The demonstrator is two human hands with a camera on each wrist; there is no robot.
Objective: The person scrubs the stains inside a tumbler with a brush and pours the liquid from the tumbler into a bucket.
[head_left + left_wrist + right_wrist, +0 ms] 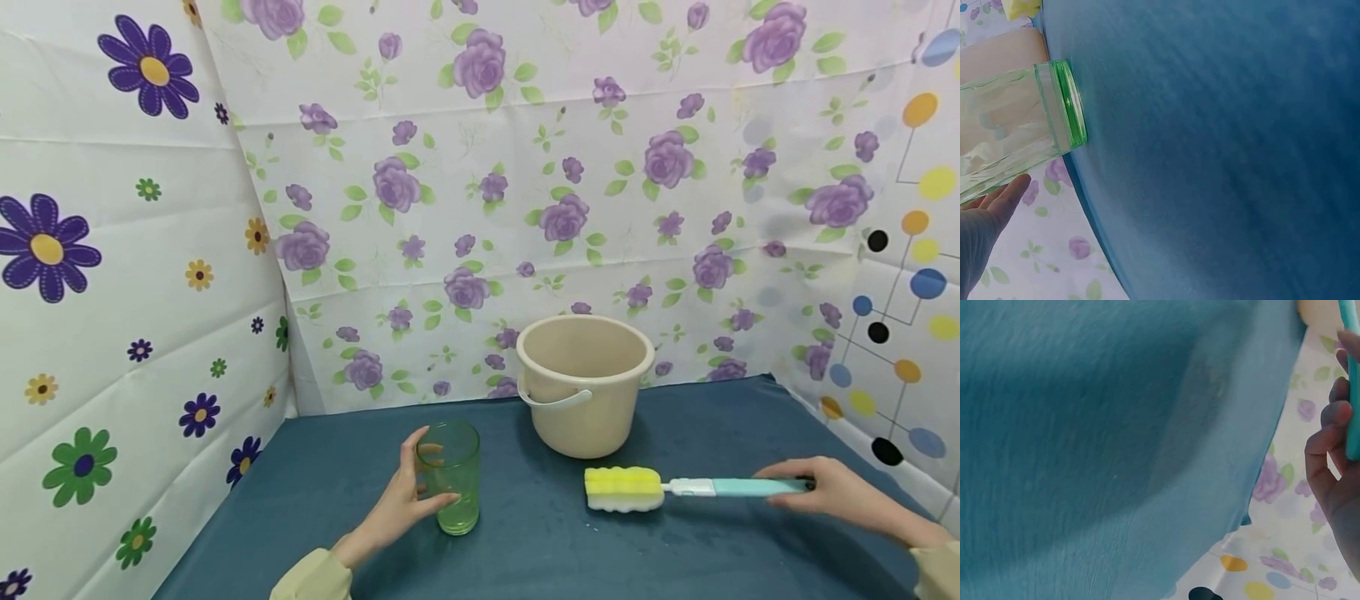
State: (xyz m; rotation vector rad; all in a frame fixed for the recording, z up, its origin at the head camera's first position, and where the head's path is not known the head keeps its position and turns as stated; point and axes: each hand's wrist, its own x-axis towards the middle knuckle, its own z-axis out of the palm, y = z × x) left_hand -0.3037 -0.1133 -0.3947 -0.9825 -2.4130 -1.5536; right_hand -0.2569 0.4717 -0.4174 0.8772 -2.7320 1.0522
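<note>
The left hand [399,504] is gripping a green glass [465,468], mouth up, its long axis standing roughly upright. The right hand [834,492] is gripping the brush [692,487] by its handle [738,487], right of the glass; the brush is running sideways, sponge head [624,489] pointing left — toward the glass. The right wrist view is cutting off the sponge head; whether brush or glass is touching the desk [532,550], I cannot tell.

Cloth [525,554]: blue, spread out
Bucket [600,425]: stands on it, near the back
Glass [463,479], brush [692,487]: can't tell if touching
</note>
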